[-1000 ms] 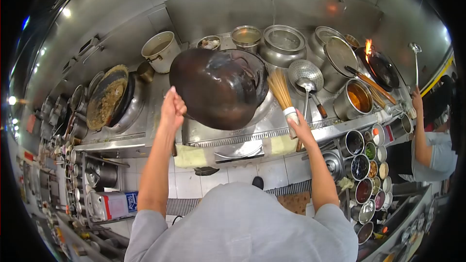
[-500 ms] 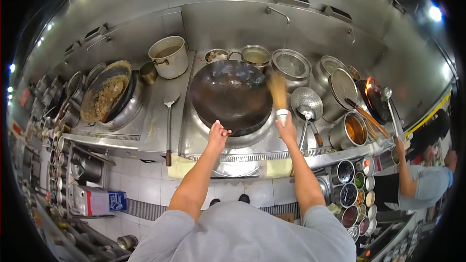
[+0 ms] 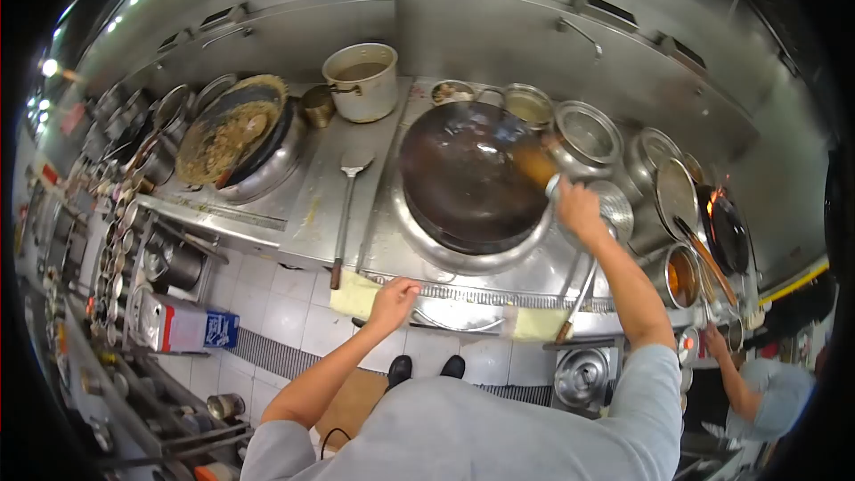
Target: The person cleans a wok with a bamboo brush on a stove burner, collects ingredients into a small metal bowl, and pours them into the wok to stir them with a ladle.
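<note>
My right hand (image 3: pixel 580 207) is wrapped round the pale handle of a bamboo brush (image 3: pixel 534 166), at the right side of a large dark wok (image 3: pixel 468 180). The brush's bristles are blurred by motion over the wok's inner right wall. The wok rests on a round metal burner ring (image 3: pixel 426 248), and its inside looks dark and wet. My left hand (image 3: pixel 392 305) is held near the counter's front edge, apart from the wok, its fingers curled with nothing visible in them. A long-handled spatula (image 3: pixel 346 214) lies left of the wok, and a perforated ladle (image 3: pixel 613 212) lies to its right.
A wok of brownish food (image 3: pixel 223 138) stands at the left, near a tall pot (image 3: pixel 363 93). Lidded and open pots line the back, including a metal pot (image 3: pixel 590 132). Flames rise by another wok (image 3: pixel 730 236) at the right, near a co-worker's arm (image 3: pixel 737 379).
The wok has come down from its raised, tilted position onto the burner. My left hand has let go of it and drawn back to the front edge. My right hand has moved the brush over the wok.
</note>
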Tool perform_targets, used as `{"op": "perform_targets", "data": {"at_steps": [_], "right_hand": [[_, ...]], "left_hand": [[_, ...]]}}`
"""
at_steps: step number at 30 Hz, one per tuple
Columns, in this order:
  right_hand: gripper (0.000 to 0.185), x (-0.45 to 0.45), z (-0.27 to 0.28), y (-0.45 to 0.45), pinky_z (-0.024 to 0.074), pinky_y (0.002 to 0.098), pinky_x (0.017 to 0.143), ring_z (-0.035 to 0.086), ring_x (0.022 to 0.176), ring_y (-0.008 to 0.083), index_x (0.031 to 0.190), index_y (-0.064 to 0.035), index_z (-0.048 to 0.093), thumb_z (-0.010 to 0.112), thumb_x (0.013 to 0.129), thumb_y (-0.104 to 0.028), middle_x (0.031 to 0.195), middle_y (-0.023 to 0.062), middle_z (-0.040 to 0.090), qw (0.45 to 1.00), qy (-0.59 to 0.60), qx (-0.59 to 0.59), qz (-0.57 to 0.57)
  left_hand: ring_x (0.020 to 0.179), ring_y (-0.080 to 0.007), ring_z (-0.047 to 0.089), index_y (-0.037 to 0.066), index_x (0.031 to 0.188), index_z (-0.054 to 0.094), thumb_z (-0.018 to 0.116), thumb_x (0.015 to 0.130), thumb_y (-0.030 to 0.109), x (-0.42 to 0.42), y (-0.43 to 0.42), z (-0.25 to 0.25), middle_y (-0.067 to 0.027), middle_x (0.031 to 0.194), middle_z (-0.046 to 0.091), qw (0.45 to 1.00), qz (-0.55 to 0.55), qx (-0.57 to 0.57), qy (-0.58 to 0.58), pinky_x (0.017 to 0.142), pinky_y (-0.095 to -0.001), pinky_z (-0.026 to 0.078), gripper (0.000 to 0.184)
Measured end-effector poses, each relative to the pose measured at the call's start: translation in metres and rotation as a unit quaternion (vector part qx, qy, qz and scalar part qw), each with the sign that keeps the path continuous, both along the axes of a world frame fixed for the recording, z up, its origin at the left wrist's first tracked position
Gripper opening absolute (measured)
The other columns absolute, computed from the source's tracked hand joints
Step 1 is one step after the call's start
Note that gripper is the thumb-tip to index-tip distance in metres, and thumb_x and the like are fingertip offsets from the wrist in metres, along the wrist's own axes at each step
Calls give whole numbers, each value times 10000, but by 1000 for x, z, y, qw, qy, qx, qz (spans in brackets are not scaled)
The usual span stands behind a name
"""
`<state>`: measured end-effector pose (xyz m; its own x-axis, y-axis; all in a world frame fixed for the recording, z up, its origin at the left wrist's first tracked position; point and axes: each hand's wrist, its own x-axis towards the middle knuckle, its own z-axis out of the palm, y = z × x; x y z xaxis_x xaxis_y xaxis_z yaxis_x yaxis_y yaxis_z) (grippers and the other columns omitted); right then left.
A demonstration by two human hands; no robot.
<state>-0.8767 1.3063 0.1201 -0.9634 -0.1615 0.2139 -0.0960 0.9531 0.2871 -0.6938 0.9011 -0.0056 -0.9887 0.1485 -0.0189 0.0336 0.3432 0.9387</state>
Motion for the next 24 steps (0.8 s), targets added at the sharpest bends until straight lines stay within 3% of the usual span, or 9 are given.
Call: {"op": "perform_targets", "data": {"at_steps": [2,4,7,10,14,16,19,22,24], "right_hand": [[814,-1,6,-58,540,442,823,682,956,349,1441,-179,427,750,746,-452,1115,228,661,942,-324,6,85],[876,-30,-18,-93,591,401,615,692,719,240,1499,-288,330,762,751,-428,1056,191,663,764,-515,-383,62],[799,-166,-145,-119,595,395,530,700,696,301,1517,-286,259,679,845,-387,1055,178,668,884,-195,-421,61],[755,-120,-105,-219,554,342,411,662,524,241,1514,-216,173,599,910,-370,938,229,667,598,-103,-768,-207],[666,-92,-139,-153,570,375,482,681,586,272,1427,-187,378,635,861,-427,851,177,680,871,-202,-421,153],[688,-98,-51,-80,555,456,734,696,862,360,1394,-130,414,653,843,-466,988,209,690,818,-400,-378,-168],[783,-85,-49,-26,527,500,821,662,985,406,1427,-86,341,641,845,-515,1067,249,672,936,-54,-301,-173],[808,-36,-36,-20,553,485,695,682,857,385,1466,-160,361,649,811,-535,1061,237,672,956,-186,-222,49],[795,-14,10,-23,574,353,550,685,801,231,1446,-186,414,692,780,-518,1089,161,659,833,-457,-313,2]], "left_hand": [[1085,-319,570,63,1119,665,595,907,128,-9,13,28,-138,1132,603,961,-5,-155,228,956,-394,468,233],[1152,-335,522,67,1108,681,602,895,120,-33,38,42,-151,1184,589,953,-13,-159,256,1042,-416,391,234],[1101,-328,541,60,1060,692,604,893,122,-73,69,33,-148,1127,596,943,-7,-150,299,981,-409,429,198],[1010,-326,547,48,977,695,618,890,148,-98,79,22,-138,976,607,946,-28,-173,272,902,-408,449,153],[859,-309,544,67,842,693,662,860,215,-100,92,18,-102,778,584,939,-36,-213,267,768,-413,474,153],[845,-308,546,77,845,696,662,858,214,-92,100,17,-97,773,588,940,-27,-214,264,749,-414,481,142],[828,-302,553,96,851,701,659,858,225,-105,112,7,-87,748,598,935,-26,-235,263,715,-416,493,136],[836,-295,547,98,868,706,650,868,241,-108,132,-13,-92,761,615,940,-12,-235,247,724,-418,489,153],[835,-295,543,95,871,706,647,872,243,-104,140,-5,-92,762,616,945,-7,-218,246,729,-416,486,159]]}}
